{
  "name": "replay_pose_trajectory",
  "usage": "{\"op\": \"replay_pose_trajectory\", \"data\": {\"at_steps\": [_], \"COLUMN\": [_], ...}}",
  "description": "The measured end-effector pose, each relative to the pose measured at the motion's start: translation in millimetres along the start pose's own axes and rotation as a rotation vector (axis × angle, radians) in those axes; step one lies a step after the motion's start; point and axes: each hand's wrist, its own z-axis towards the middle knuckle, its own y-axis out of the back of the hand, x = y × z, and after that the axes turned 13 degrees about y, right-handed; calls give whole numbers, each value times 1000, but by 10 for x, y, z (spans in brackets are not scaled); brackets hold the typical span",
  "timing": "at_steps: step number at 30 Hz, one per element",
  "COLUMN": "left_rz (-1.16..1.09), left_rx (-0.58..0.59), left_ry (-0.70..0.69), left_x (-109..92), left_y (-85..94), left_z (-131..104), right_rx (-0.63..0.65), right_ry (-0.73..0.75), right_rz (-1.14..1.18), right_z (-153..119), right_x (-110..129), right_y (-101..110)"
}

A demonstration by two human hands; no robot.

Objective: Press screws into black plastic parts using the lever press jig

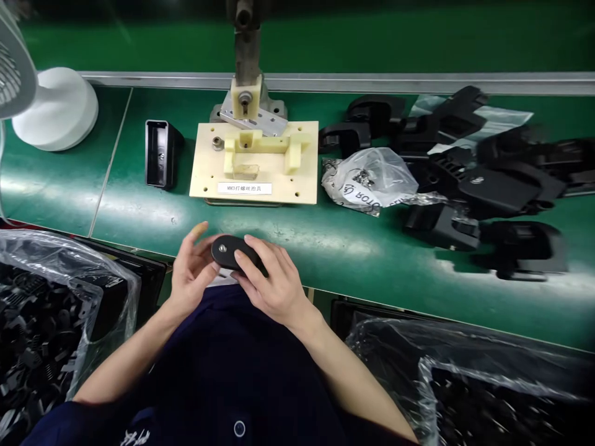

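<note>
Near the bench's front edge, in front of my body, both hands are at an oval black part (232, 253) with a small metal screw or insert at its left end. My right hand (272, 275) grips its right side, fingers over the top. My left hand (191, 269) touches the left end with the thumb near its lower edge; the index finger is raised. Beyond the hands lies a cream fixture plate (204, 170) with a raised yellowish nest (292, 158) and a printed label. A hollow black rectangular part (161, 155) rests left of the plate.
A metal press arm (246, 59) stands over the fixture. Rightward are a clear bag of small metal pieces (381, 176) and piled black parts (502, 186). A white fan base (60, 111) stands back left. Plastic-lined bins (111, 266) (395, 347) hold black parts below the bench.
</note>
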Motion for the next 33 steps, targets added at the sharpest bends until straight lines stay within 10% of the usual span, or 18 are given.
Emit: {"op": "replay_pose_trajectory", "data": {"at_steps": [7, 23, 33], "left_rz": [960, 1204, 1269], "left_rx": [-413, -802, -880], "left_ry": [-537, -39, 55], "left_x": [-17, -74, 64], "left_y": [317, 821, 918], "left_z": [148, 125, 161], "right_rx": [251, 358, 329], "right_ry": [-175, 227, 233], "right_rz": [-202, -278, -462], "right_z": [97, 645, 781], "right_x": [7, 74, -13], "right_y": [-58, -636, -598]}}
